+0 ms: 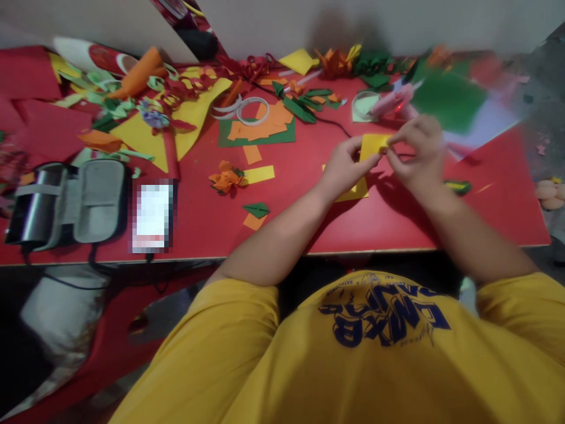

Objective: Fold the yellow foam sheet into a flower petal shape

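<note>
Over a red tabletop (198,227), just above and right of frame centre, a yellow paper piece (369,145) is being gripped by the left hand (345,168), its right edge being pinched by the right hand (417,156).

Single head-worn view, looking forward and steeply down from wearer's head. Yellow shirt (353,371) nearest lens, filling much of bottom. Left hand (346,168) and right hand (417,156) farther out, right of centre, seen from above. Desk (198,221) crosses middle, running off left side, right end in frame. Pale wall (445,23) along top.
</note>
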The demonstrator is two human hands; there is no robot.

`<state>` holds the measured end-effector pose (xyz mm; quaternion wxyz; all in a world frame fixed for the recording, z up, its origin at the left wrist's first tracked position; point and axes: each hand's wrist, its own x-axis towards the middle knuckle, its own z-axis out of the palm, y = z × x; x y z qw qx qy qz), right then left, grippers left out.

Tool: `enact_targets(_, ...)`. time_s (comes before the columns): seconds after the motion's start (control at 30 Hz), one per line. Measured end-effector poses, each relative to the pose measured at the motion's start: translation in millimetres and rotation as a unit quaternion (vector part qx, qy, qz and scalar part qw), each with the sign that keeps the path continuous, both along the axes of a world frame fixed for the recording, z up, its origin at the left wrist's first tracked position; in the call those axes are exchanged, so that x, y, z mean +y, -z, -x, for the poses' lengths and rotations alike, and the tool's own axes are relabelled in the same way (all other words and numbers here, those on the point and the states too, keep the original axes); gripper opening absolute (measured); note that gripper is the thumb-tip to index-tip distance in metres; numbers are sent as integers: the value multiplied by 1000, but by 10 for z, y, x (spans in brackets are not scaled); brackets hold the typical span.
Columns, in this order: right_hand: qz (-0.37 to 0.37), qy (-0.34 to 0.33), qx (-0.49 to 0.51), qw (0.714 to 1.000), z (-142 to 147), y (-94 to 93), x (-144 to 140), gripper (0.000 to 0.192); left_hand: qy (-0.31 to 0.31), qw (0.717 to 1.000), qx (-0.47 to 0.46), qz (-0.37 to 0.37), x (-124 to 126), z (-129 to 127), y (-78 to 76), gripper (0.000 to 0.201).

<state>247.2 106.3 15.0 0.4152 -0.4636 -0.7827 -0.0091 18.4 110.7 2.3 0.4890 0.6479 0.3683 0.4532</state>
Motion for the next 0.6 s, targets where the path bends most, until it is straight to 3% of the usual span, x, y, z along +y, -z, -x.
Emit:
enact_targets(0.3,20,0,-9,1000,-37,58,69,18,-35,995,34,-88,-34,-6,21,44)
enact_targets(0.43,-3,-29,69,997,23,86,95,18,-35,992,48,-108,-39,-12,42,46)
enact_targets(0.6,53,-29,166,984,140,154,97,19,-30,995,44,-80,-53,-47,82,44)
